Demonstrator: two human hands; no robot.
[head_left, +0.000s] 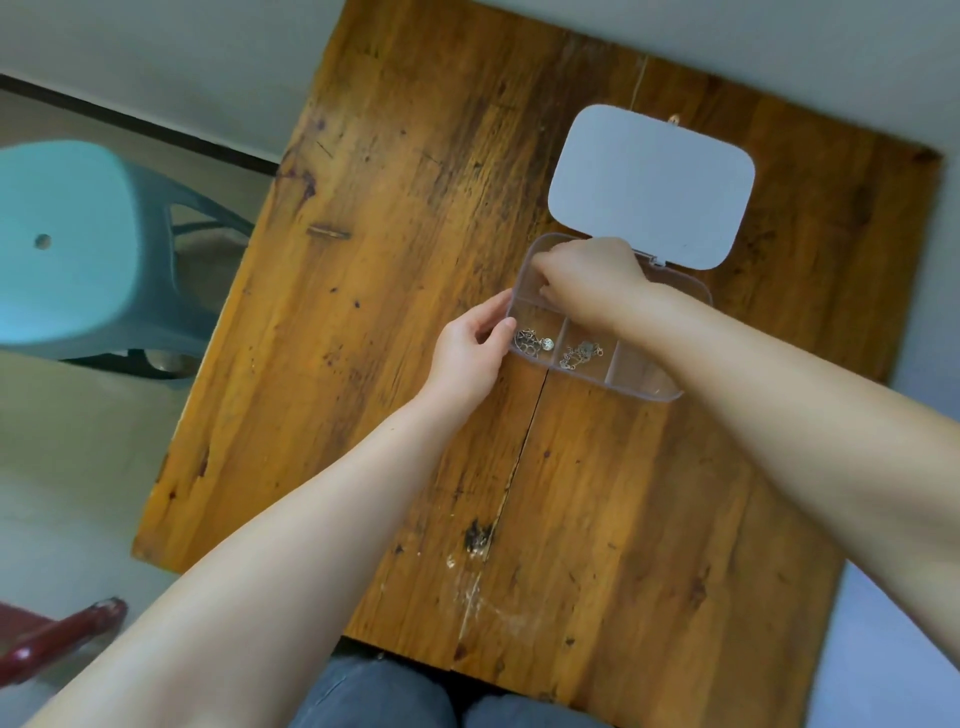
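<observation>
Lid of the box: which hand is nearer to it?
Right. The right hand reaches into the box just before the lid; the left hand grips the box's left end, farther away.

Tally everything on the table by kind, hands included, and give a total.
Clear box, lid open: 1
Jewellery pieces in its near compartments: 2
Hands: 2, left hand grips the box's end, right hand reaches into a far compartment
Total: 5

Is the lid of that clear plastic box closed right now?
No, the lid lies flipped open on the wooden table behind the compartment box, leaving its compartments uncovered.
</observation>
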